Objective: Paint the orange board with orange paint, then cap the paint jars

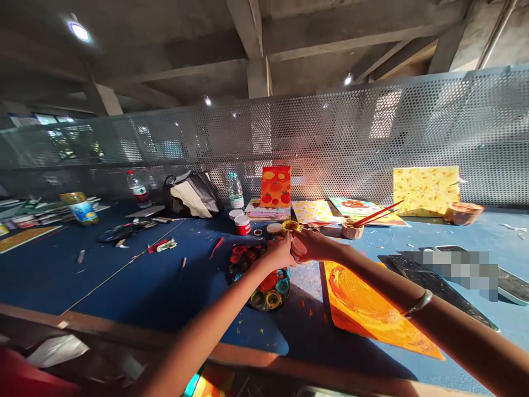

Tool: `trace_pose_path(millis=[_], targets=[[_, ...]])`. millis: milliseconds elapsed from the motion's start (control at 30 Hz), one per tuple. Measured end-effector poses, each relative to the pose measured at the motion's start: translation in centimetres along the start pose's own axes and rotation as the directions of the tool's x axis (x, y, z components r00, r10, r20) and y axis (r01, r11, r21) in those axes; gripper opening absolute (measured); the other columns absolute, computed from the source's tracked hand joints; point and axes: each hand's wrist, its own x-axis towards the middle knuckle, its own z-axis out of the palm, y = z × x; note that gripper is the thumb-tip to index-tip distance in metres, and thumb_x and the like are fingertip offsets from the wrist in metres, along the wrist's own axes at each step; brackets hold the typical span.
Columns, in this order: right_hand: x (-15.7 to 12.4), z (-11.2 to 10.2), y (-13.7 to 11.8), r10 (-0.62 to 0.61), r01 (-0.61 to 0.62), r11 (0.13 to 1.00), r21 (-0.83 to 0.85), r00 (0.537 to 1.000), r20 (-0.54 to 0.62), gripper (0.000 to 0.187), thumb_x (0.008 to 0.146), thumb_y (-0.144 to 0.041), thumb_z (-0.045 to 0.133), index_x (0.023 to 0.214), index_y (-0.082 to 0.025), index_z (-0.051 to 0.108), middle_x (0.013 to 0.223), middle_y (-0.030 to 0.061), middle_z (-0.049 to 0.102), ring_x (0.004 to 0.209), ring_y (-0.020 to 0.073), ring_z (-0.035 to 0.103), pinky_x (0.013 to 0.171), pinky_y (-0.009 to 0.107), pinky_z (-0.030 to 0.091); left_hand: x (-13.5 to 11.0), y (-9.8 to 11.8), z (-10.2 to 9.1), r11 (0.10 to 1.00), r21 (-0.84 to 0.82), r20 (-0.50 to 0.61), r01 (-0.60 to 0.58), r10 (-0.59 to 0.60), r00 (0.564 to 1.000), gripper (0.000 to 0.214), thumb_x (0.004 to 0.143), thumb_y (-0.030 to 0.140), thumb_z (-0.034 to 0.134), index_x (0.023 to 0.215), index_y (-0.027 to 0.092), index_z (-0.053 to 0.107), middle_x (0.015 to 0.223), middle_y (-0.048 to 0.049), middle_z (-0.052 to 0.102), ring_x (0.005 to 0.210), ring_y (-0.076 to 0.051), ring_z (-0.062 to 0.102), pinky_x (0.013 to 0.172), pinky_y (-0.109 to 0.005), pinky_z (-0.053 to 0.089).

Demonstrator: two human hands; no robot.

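Note:
My left hand [282, 251] and my right hand [314, 244] meet above the far edge of a paint palette. Between them is a small paint jar [298, 249], its side pale pinkish, with the fingers of both hands closed on it. Just beyond the fingertips shows a round yellow-smeared rim [291, 225]; whether it is the jar's mouth or a separate lid I cannot tell. Below my left forearm lies the dark round palette [258, 300], its wells holding red, teal and yellow paint. An orange-painted canvas [351, 292] lies flat beneath my right forearm.
A cup [352, 229] holds red-handled brushes [378, 214]. A red-labelled jar [242, 225] and a water bottle [235, 190] stand behind the palette. Painted canvases, one red [276, 186] and one yellow [425, 190], lean near the perforated metal screen [330, 138]. A black tablet-like slab [442, 289] lies right.

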Motion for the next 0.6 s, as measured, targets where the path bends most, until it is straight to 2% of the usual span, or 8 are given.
trace_pose_path(millis=[100,167,267,433,600], targets=[[-0.6,0.0,0.3,0.03,-0.029,0.999,0.037,0.999,-0.02,0.055,0.057,-0.019,0.077,0.11,-0.015,0.06,0.101,0.014,0.072,0.087,0.0259,0.069,0.072,0.036,0.055,-0.6,0.2,-0.3,1.0,0.025,-0.012,-0.016,0.016,1.0,0.09,0.047,0.018,0.083,0.129,0.018,0.046,0.13,-0.0213,0.055,0.125,-0.045,0.048,0.1,-0.054,0.038],[-1.1,-1.0,0.0,0.044,-0.041,0.997,0.07,0.998,-0.046,0.053,0.064,-0.024,0.073,0.115,-0.016,0.057,0.105,0.0147,0.07,0.088,0.0241,0.068,0.074,0.036,0.055,-1.0,0.6,-0.5,0.998,0.023,-0.035,-0.057,0.057,0.998,0.084,0.05,0.022,0.084,0.126,0.02,0.048,0.131,-0.0184,0.056,0.126,-0.043,0.047,0.101,-0.052,0.038],[-1.7,-3.2,-1.0,0.057,-0.047,0.991,0.128,0.995,-0.077,0.046,0.072,-0.032,0.069,0.114,-0.018,0.055,0.099,0.0111,0.072,0.081,0.0212,0.068,0.069,0.034,0.054,-1.6,1.4,-1.1,0.994,0.002,-0.106,-0.11,0.109,0.988,0.072,0.057,0.03,0.082,0.121,0.019,0.051,0.124,-0.0156,0.059,0.121,-0.039,0.051,0.099,-0.052,0.04],[-2.1,-5.9,-3.1,-0.009,0.021,0.993,0.12,0.994,-0.107,0.053,0.071,-0.033,0.071,0.12,-0.017,0.055,0.103,0.0132,0.072,0.084,0.0239,0.069,0.068,0.034,0.054,-3.4,2.5,-1.8,0.986,-0.063,-0.259,-0.156,0.134,0.957,0.059,0.059,0.032,0.078,0.111,0.017,0.054,0.111,-0.0134,0.063,0.114,-0.038,0.053,0.098,-0.057,0.038],[-2.2,-8.0,-4.8,-0.099,0.1,0.991,0.084,0.995,-0.019,0.052,0.067,-0.027,0.076,0.116,-0.02,0.059,0.112,0.0112,0.071,0.092,0.0248,0.069,0.074,0.036,0.056,-5.3,3.3,-2.2,0.945,-0.214,-0.343,-0.248,0.165,0.925,0.066,0.06,0.028,0.078,0.118,0.019,0.047,0.116,-0.0126,0.062,0.106,-0.03,0.059,0.091,-0.047,0.049]])
